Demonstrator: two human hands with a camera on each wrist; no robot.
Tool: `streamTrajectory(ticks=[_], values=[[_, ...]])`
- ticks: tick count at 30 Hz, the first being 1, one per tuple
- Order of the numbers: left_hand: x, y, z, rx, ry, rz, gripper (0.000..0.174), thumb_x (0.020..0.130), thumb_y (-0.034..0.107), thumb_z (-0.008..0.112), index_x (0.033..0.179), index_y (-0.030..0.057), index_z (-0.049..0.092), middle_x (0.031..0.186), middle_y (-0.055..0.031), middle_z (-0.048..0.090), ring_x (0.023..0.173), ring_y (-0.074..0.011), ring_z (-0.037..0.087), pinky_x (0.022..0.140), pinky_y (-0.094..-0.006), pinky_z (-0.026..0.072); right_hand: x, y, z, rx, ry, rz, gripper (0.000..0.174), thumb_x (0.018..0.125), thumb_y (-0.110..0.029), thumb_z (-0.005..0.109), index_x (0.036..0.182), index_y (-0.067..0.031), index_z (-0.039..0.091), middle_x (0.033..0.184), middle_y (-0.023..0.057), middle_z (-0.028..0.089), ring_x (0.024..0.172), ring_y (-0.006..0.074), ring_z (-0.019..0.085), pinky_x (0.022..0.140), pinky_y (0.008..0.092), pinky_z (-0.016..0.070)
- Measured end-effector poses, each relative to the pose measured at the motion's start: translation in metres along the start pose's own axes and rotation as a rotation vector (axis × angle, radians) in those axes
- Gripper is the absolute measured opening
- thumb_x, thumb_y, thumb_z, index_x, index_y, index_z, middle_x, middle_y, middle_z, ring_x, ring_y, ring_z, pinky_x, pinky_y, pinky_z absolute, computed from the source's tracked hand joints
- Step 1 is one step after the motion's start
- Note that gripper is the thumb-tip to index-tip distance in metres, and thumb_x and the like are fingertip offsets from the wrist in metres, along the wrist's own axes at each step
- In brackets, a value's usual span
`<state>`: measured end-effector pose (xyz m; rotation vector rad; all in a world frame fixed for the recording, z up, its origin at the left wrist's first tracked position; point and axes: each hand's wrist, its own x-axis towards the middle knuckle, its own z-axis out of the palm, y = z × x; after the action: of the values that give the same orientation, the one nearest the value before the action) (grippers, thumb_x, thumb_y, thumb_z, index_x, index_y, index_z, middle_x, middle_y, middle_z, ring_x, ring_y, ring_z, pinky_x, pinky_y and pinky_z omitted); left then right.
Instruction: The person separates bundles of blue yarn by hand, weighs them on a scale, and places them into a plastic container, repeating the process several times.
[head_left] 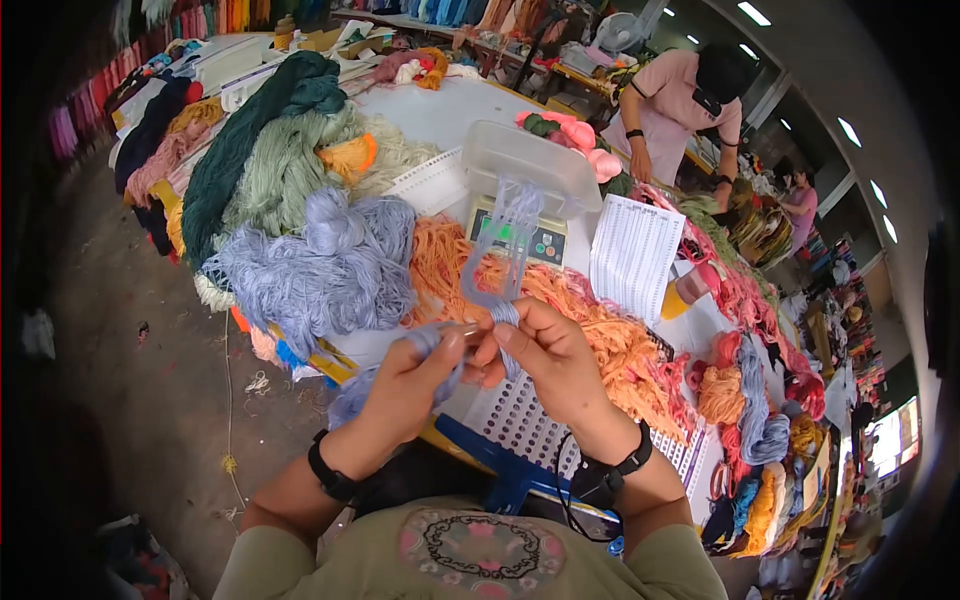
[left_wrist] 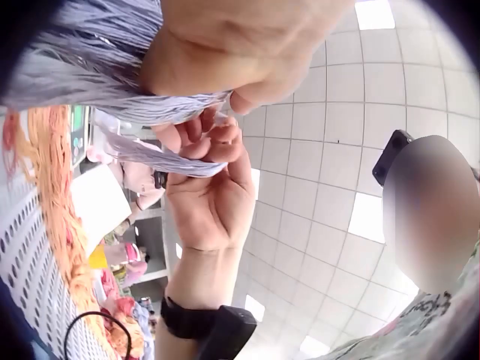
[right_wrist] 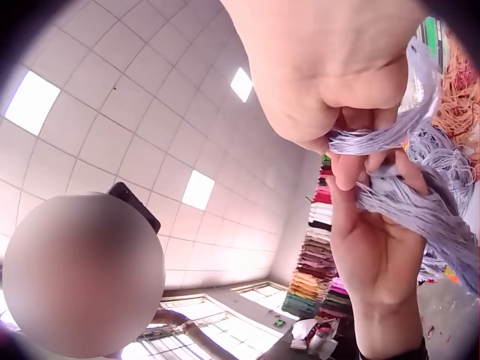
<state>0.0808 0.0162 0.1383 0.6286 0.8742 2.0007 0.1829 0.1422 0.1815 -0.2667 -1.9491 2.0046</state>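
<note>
My left hand (head_left: 405,385) grips a thick hank of lavender yarn (left_wrist: 90,67), which trails down past the wrist. Right beside it, the right hand (head_left: 552,362) pinches a thinner lavender yarn bundle (head_left: 505,312) between thumb and curled fingers. From there its loose strands run up over the digital scale (head_left: 548,245) to the clear plastic tub (head_left: 545,165). The fingertips of both hands meet in the middle, as the right wrist view also shows with the thin bundle (right_wrist: 382,136) looped across the fingers. A large lavender yarn heap (head_left: 320,265) lies to the left.
Orange yarn (head_left: 620,345) spreads across the table behind the hands, near a perforated white board (head_left: 520,415). A printed sheet (head_left: 635,255) lies right of the scale. Green yarn hanks (head_left: 285,170) are piled at left. Another person (head_left: 680,110) works across the table.
</note>
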Motion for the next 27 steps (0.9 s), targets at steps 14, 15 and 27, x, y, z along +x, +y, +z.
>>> streamTrajectory(ticks=[14,15,27], values=[[0.008,-0.015,0.018,-0.04,0.018,0.056,0.015,0.092,0.013,0.058,0.093,-0.001,0.062,0.082,-0.0024,0.061,0.075,-0.0084,0.054,0.064,-0.0237,0.0446,-0.028,0.017,-0.004,-0.121,0.155,-0.028,0.011,0.095,-0.006,0.051,0.1,0.0023,0.057,0.091,0.0104,0.066,0.077,0.0163,0.066,0.07,0.0261,0.0541],[0.007,-0.014,0.02,-0.016,0.004,0.046,0.013,0.092,0.012,0.057,0.091,-0.0004,0.061,0.081,-0.0024,0.06,0.074,-0.0086,0.054,0.063,-0.0237,0.0445,-0.028,0.019,-0.005,-0.119,0.156,-0.027,0.011,0.095,-0.006,0.051,0.1,0.0023,0.057,0.091,0.0104,0.066,0.077,0.0163,0.066,0.07,0.0261,0.0541],[0.007,-0.021,0.017,-0.046,0.014,0.033,0.013,0.093,0.016,0.058,0.088,0.003,0.058,0.078,-0.0037,0.058,0.073,-0.0106,0.053,0.062,-0.0267,0.0444,-0.031,0.017,-0.004,-0.026,0.205,0.019,0.014,0.095,-0.009,0.051,0.101,0.0016,0.057,0.088,0.0112,0.067,0.072,0.0154,0.065,0.063,0.0267,0.0541]])
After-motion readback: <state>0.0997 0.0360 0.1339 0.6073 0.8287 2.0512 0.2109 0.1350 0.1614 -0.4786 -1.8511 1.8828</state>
